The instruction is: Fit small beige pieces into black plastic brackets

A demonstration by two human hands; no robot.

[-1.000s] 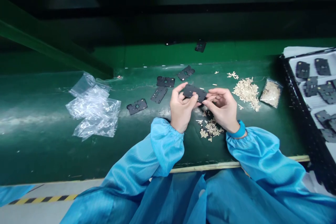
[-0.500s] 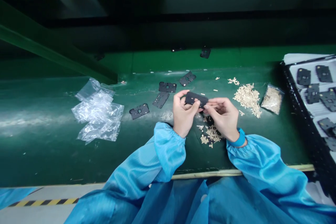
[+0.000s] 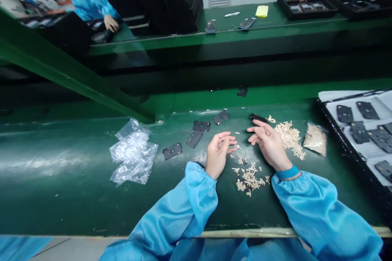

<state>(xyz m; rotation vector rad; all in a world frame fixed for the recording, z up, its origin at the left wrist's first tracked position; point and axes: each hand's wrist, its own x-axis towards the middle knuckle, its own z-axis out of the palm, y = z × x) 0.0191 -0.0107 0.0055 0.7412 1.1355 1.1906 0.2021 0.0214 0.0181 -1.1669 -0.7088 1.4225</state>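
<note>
- Left hand [image 3: 218,154]: fingers [image 3: 229,142] loosely curled, holding nothing, over the green bench [image 3: 61,200].
- Right hand [image 3: 269,144]: fingers [image 3: 255,133] spread and empty, just beside a thin black perforated plate [image 3: 259,118], tilted at frame centre.
- Beige slivers [image 3: 251,178] lie below the hands.
- Similar black plates [image 3: 172,151] lie left of them.
- Clear plastic bags [image 3: 133,153] lie further left.
- A black tray [image 3: 337,147] of plates sits far right.

Plate [image 3: 259,118] lies beyond the right hand [image 3: 269,144] (bags [image 3: 133,153] left).
</note>
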